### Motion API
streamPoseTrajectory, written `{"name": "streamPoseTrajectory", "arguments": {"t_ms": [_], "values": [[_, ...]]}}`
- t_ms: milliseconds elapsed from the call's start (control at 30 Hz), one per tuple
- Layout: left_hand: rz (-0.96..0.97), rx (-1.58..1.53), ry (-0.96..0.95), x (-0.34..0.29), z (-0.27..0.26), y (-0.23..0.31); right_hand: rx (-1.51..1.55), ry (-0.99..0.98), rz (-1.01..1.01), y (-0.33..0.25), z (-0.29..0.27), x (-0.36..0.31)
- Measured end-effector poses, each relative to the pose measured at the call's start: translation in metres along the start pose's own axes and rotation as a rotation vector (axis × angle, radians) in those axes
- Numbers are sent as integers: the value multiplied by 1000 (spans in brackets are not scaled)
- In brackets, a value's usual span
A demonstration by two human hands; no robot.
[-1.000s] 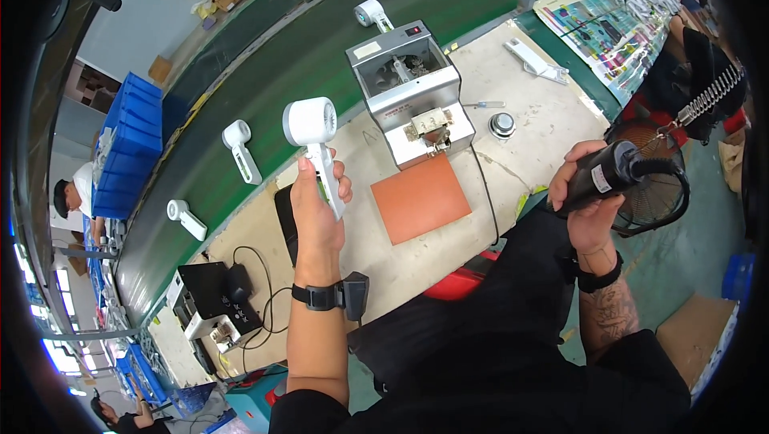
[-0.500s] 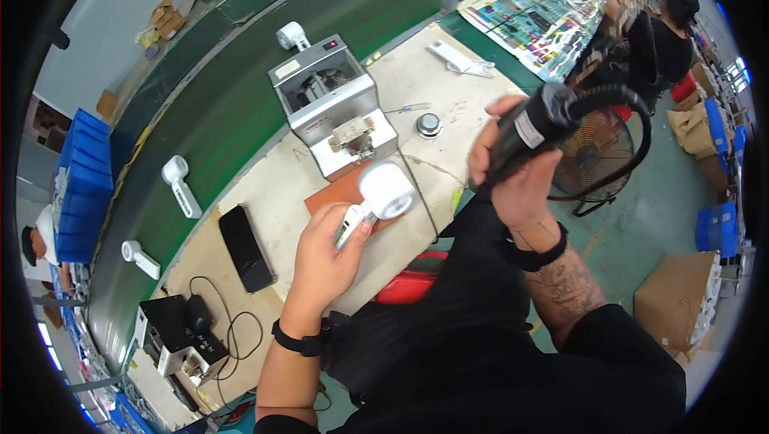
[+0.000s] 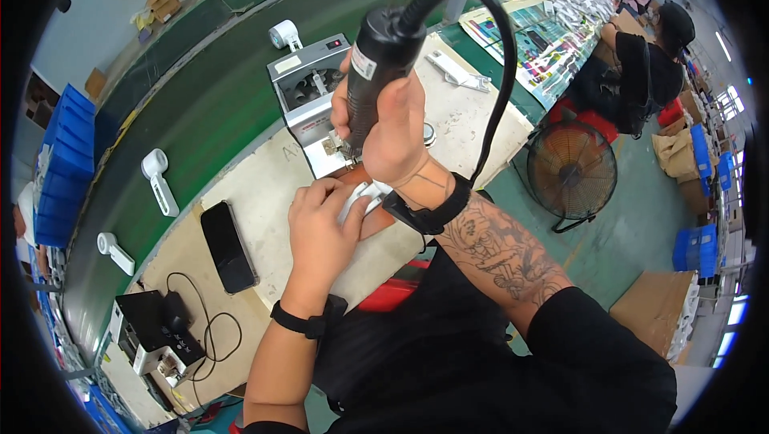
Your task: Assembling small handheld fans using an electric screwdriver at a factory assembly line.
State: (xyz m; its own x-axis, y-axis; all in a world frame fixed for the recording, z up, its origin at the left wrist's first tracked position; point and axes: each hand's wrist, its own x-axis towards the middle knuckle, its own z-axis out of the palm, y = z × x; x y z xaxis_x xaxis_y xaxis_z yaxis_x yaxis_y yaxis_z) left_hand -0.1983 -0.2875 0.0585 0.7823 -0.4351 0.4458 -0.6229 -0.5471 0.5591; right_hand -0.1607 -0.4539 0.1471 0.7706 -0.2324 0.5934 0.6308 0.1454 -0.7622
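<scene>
Desk (image 3: 264, 218) in front of us holds a gray machine (image 3: 311, 120) and, close by, an orange mat (image 3: 384, 222). Our right grip (image 3: 391, 125) is wrapped around a black tool (image 3: 378, 57), above the desk. Our left grip (image 3: 324, 222) pinches a small white plastic piece (image 3: 372, 191), over the mat.

Toward twelve o'clock, the electric screwdriver (image 3: 391, 43) is black with a white label (image 3: 363, 64). At centre, the handheld fan (image 3: 355, 206) is white and the mat (image 3: 378, 224) orange. The screw feeder (image 3: 308, 125) at eleven is silver-grey, the conveyor belt (image 3: 216, 121) at ten green, the crate (image 3: 66, 169) at nine blue, the smartphone (image 3: 228, 250) at eight black. Past one, the printed sheet (image 3: 527, 64) mixes pink, yellow, cyan and black patches.
</scene>
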Motion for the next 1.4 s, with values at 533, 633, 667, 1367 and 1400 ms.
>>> {"name": "streamPoseTrajectory", "arguments": {"t_ms": [533, 633, 667, 1367, 1400], "values": [[-70, 19, -39, -1, 0, -6, -13, 19, 208, 7, -12, -27], [-70, 16, -42, 0, 1, -7, -27, 11, 228, 3, -13, -29], [-69, 22, -39, 0, 2, -7, -31, 5, 236, 2, -13, -29], [-47, 13, 34, -2, 3, -15, 28, -59, 351, 15, -6, -28], [-39, 14, 36, -3, 3, -14, 48, -73, 342, 12, -7, -22]]}}
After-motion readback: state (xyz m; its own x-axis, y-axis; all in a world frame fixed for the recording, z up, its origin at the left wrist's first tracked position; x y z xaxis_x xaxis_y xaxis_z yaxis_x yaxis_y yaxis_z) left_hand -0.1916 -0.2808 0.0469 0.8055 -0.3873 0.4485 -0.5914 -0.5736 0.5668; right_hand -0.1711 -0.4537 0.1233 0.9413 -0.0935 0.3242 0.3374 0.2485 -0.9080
